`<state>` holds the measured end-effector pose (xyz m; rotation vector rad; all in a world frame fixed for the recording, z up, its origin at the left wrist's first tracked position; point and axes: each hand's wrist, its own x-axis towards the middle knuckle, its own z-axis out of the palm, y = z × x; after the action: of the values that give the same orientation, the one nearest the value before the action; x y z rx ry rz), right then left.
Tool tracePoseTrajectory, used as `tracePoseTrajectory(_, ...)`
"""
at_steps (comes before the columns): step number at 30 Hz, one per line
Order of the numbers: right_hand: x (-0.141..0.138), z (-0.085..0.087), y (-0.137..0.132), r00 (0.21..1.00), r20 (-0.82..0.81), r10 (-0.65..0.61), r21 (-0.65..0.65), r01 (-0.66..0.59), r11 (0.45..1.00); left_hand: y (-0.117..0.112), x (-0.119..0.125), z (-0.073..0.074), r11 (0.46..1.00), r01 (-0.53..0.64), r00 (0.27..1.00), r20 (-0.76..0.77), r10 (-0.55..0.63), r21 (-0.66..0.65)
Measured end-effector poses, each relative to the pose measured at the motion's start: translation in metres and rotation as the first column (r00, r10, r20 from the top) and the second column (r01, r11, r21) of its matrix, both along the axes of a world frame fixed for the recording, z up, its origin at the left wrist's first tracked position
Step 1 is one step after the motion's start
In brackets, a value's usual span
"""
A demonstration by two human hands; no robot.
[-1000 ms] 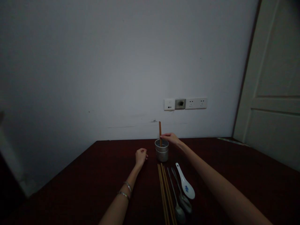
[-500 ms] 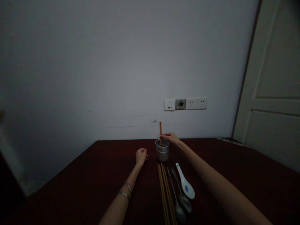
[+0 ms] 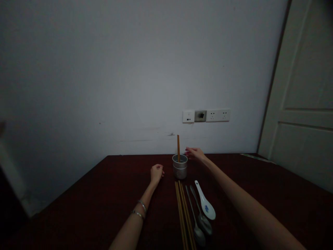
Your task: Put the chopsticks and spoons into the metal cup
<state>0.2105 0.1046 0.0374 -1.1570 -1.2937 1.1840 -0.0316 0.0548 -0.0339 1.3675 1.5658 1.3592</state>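
Note:
A small metal cup [image 3: 179,167] stands on the dark red table [image 3: 91,201]. A brown chopstick [image 3: 178,147] stands upright in it. My right hand [image 3: 194,153] hovers just right of the chopstick, fingers loosely apart, holding nothing. My left hand [image 3: 156,173] rests on the table left of the cup, curled into a loose fist. In front of the cup lie several chopsticks [image 3: 183,215], two metal spoons [image 3: 199,222] and a white ceramic spoon [image 3: 205,206].
A white wall with a row of sockets [image 3: 206,115] rises behind the table. A pale door [image 3: 304,104] stands at the right. Two bracelets [image 3: 139,210] circle my left wrist.
My right hand has let go of the upright chopstick and drawn a little to the right. The chopstick stays standing in the cup. My left hand has not moved.

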Motion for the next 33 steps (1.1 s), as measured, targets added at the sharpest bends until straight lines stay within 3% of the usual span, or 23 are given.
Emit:
tracePoseTrajectory(6, 0.053, -0.037, -0.013, 0.973, 0.039, -0.227, 0.067, 0.224, 0.972, -0.001, 0.000, 0.001, 1.000, 0.003, 1.000, -0.030, -0.003, 0.009)
tracePoseTrajectory(13, 0.093, -0.071, -0.039, 0.950, 0.039, -0.309, 0.111, 0.303, 0.947, -0.004, 0.000, 0.004, 1.000, -0.004, 0.999, -0.053, 0.005, 0.011)
tracePoseTrajectory(20, 0.095, -0.080, -0.050, 0.947, 0.143, -0.287, 0.219, 0.252, 0.942, -0.003, 0.000, 0.002, 1.000, 0.006, 0.998, -0.069, -0.004, 0.016)
tracePoseTrajectory(27, 0.096, -0.082, -0.052, 0.925, 0.259, -0.279, 0.254, 0.213, 0.943, 0.001, -0.004, -0.003, 0.998, -0.016, 0.990, -0.139, 0.025, 0.061)
tracePoseTrajectory(33, 0.098, -0.082, -0.053, 0.906, 0.315, -0.281, 0.268, 0.199, 0.943, -0.008, -0.004, 0.001, 0.995, -0.059, 0.982, -0.172, 0.073, 0.084)
